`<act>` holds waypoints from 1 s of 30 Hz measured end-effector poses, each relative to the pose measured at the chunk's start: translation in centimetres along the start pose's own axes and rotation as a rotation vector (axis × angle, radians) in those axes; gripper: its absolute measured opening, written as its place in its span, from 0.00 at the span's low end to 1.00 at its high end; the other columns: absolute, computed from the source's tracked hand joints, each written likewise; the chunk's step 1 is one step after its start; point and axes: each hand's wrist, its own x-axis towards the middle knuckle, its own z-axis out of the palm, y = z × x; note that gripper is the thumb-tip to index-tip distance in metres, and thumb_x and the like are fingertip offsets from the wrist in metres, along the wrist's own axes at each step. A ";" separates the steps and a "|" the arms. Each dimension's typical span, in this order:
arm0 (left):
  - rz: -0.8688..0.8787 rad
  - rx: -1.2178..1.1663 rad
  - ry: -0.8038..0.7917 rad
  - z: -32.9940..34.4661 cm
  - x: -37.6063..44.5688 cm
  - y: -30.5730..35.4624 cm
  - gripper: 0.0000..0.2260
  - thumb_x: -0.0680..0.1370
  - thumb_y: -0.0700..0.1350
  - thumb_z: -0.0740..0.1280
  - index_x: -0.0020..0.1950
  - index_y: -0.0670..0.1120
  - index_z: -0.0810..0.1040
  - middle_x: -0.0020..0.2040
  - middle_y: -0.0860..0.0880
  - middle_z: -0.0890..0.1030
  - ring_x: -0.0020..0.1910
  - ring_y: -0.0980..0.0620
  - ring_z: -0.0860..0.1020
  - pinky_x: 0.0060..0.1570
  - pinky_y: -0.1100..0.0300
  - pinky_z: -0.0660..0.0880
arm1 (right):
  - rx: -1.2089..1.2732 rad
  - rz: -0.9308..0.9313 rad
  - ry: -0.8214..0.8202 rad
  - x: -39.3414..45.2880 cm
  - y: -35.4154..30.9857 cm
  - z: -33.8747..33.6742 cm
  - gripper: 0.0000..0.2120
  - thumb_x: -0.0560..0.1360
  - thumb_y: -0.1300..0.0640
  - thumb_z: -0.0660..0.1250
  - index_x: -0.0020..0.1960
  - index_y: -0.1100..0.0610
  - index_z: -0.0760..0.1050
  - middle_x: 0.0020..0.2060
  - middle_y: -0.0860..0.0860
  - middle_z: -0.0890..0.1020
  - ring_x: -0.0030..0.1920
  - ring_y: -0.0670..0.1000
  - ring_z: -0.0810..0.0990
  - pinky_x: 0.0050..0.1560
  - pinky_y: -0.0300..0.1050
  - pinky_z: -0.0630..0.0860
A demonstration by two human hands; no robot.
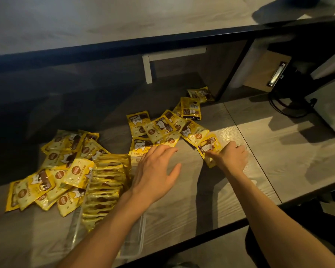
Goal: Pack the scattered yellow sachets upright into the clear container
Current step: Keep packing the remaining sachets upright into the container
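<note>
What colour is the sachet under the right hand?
Yellow with brown print, seen in the head view: the sachet pinned by the right hand.

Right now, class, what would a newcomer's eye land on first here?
Yellow sachets lie strewn across the wooden table, in one heap at the left and another further back. A row of them stands upright in the clear container. The right hand pinches one sachet; the left hand hovers open.

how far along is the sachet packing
Partly done. A row of sachets already stands upright in the clear container. The right hand pinches one sachet; the left hand hovers open. Two loose piles remain on the table.
</note>
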 end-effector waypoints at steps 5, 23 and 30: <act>0.068 0.044 0.004 -0.1 0.2 0.2 0.20 0.79 0.52 0.66 0.70 0.50 0.73 0.63 0.52 0.76 0.62 0.53 0.73 0.61 0.54 0.73 | 0.226 -0.200 -0.008 -2.0 -0.1 -1.0 0.16 0.75 0.53 0.71 0.56 0.56 0.68 0.52 0.57 0.81 0.50 0.58 0.79 0.46 0.52 0.75; -0.016 -0.033 -0.186 -1.5 0.3 -2.0 0.34 0.76 0.47 0.71 0.78 0.55 0.58 0.62 0.52 0.77 0.61 0.50 0.76 0.58 0.52 0.77 | 0.106 -1.074 -0.390 -8.8 -6.9 -7.0 0.18 0.72 0.61 0.72 0.59 0.53 0.74 0.51 0.50 0.82 0.49 0.50 0.79 0.48 0.46 0.77; -0.037 -0.197 -0.069 -2.1 0.0 -2.6 0.10 0.79 0.49 0.69 0.59 0.52 0.76 0.52 0.53 0.81 0.51 0.54 0.77 0.51 0.53 0.76 | 0.719 -0.744 -0.455 -7.0 -6.5 -6.7 0.17 0.74 0.45 0.69 0.58 0.52 0.75 0.46 0.50 0.82 0.46 0.48 0.82 0.44 0.40 0.80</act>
